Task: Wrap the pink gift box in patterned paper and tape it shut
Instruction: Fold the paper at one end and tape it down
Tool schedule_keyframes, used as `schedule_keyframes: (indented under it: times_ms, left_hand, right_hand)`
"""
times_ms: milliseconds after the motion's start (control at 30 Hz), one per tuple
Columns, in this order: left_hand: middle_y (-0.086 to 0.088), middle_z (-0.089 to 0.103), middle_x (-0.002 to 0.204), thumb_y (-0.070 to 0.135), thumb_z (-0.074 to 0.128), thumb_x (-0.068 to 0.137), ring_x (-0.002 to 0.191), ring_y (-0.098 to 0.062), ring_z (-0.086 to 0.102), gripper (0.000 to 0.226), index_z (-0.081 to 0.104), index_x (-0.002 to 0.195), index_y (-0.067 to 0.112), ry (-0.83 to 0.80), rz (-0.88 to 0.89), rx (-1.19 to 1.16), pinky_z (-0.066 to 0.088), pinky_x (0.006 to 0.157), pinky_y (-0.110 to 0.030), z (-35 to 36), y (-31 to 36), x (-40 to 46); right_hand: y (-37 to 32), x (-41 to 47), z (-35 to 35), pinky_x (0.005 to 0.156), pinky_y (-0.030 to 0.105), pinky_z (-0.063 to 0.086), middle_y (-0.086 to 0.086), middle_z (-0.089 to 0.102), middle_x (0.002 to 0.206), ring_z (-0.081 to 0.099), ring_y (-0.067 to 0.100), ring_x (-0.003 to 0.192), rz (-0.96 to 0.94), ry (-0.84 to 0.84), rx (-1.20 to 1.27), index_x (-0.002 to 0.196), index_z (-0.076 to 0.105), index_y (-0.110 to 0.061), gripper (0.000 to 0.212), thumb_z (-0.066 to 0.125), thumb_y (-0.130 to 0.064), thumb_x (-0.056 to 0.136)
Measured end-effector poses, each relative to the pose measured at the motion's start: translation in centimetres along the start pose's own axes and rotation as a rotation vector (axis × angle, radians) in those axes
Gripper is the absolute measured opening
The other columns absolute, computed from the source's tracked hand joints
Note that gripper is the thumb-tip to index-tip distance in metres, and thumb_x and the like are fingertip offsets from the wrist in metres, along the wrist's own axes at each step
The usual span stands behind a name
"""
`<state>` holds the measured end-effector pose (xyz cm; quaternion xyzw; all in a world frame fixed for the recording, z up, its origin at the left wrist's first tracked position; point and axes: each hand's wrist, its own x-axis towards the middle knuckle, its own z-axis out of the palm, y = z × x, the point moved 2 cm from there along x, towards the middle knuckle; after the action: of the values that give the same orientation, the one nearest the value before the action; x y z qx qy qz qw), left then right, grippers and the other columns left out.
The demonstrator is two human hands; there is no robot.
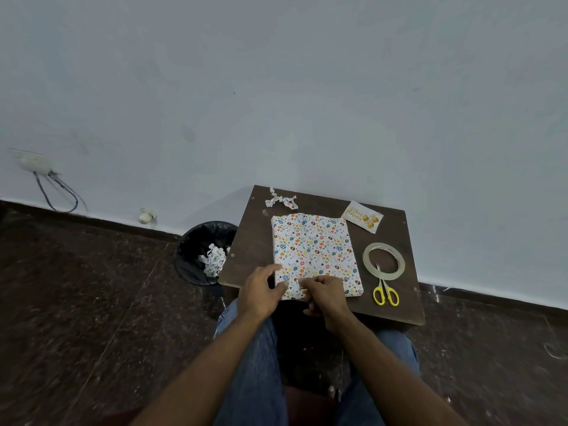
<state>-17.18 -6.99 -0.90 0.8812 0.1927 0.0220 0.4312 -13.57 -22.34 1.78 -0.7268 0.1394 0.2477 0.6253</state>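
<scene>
The gift box [313, 247] lies flat on a small dark wooden table [384, 309], fully covered in white paper with a colourful pattern; no pink shows. My left hand [261, 290] rests on the box's near left corner, with the thumb and a finger against the paper. My right hand [322, 292] sits just beside it at the near edge, fingers curled and pinching the paper fold there. A roll of clear tape [383, 260] lies to the right of the box.
Yellow-handled scissors [384, 292] lie partly on the tape roll. A birthday card [362, 216] and a crumpled paper scrap [281, 199] sit at the table's far side. A black bin [199, 253] with paper scraps stands left of the table, near the wall.
</scene>
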Motion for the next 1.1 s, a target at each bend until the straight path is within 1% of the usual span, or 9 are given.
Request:
schedule_keyframes:
  times_ms: [167,267,400,500,667,767,900,1100]
  left_hand:
    - [0.004,0.062,0.122,0.033,0.073,0.086,0.112,-0.015,0.058,0.042,0.063,0.126,0.029,-0.002,-0.004,-0.028,0.049,0.095,-0.038,0.1,-0.3,0.1]
    - [0.005,0.061,0.123,0.032,0.073,0.086,0.112,-0.015,0.058,0.043,0.062,0.127,0.029,0.009,0.003,-0.036,0.049,0.094,-0.038,0.2,-0.4,0.1]
    - [0.007,0.061,0.122,0.034,0.073,0.086,0.111,-0.013,0.058,0.043,0.062,0.128,0.031,0.02,0.003,-0.028,0.049,0.094,-0.037,0.2,-0.4,0.1]
    - [0.008,0.061,0.121,0.034,0.073,0.086,0.109,-0.012,0.058,0.043,0.062,0.127,0.032,0.016,-0.004,-0.025,0.05,0.092,-0.036,0.2,-0.5,0.1]
    - [0.008,0.061,0.119,0.036,0.073,0.085,0.108,-0.013,0.058,0.042,0.062,0.126,0.033,0.018,-0.002,-0.018,0.05,0.09,-0.036,0.3,-0.5,0.2]
    - [0.008,0.061,0.116,0.04,0.073,0.085,0.106,-0.012,0.058,0.043,0.062,0.126,0.032,0.023,0.0,-0.017,0.051,0.089,-0.038,0.3,-0.6,0.1]
    - [0.007,0.061,0.114,0.041,0.072,0.085,0.105,-0.013,0.058,0.042,0.062,0.125,0.032,0.018,0.005,-0.012,0.051,0.089,-0.039,0.3,-0.6,0.0]
    - [0.008,0.061,0.113,0.042,0.073,0.084,0.103,-0.013,0.059,0.042,0.063,0.124,0.033,0.018,0.004,0.001,0.052,0.087,-0.039,0.0,-0.3,0.0]
  right_hand:
    - [-0.1,0.4,1.1,0.045,0.028,0.05,0.006,0.05,0.047,0.04,0.013,0.034,0.082,0.014,-0.063,0.073,0.06,-0.002,0.015,0.069,-0.007,0.083]
    - [-0.3,0.9,1.5,0.045,0.028,0.05,0.008,0.048,0.049,0.038,0.013,0.034,0.119,0.043,-0.075,0.075,0.061,-0.001,0.011,0.069,-0.005,0.08]
    - [-0.4,1.1,1.8,0.047,0.029,0.051,0.01,0.049,0.051,0.039,0.014,0.036,0.151,0.057,-0.086,0.067,0.057,-0.003,0.015,0.069,-0.003,0.077]
    - [-0.5,1.3,1.9,0.049,0.031,0.053,0.011,0.051,0.053,0.042,0.016,0.04,0.166,0.082,-0.101,0.062,0.057,-0.003,0.019,0.07,-0.004,0.076]
    - [-0.4,1.5,2.1,0.049,0.03,0.053,0.011,0.055,0.055,0.048,0.018,0.043,0.159,0.124,-0.158,0.062,0.058,-0.003,0.02,0.072,-0.009,0.075]
    - [-0.5,1.6,2.3,0.048,0.029,0.053,0.011,0.058,0.055,0.051,0.018,0.045,0.164,0.129,-0.18,0.066,0.063,-0.001,0.02,0.075,-0.013,0.077]
    - [-0.7,1.6,2.3,0.048,0.03,0.054,0.011,0.059,0.058,0.054,0.018,0.047,0.172,0.121,-0.2,0.071,0.067,0.001,0.023,0.078,-0.018,0.078]
    - [-1.2,1.4,2.0,0.047,0.032,0.055,0.012,0.06,0.064,0.058,0.02,0.057,0.166,0.079,-0.256,0.074,0.066,0.002,0.025,0.078,-0.02,0.08]
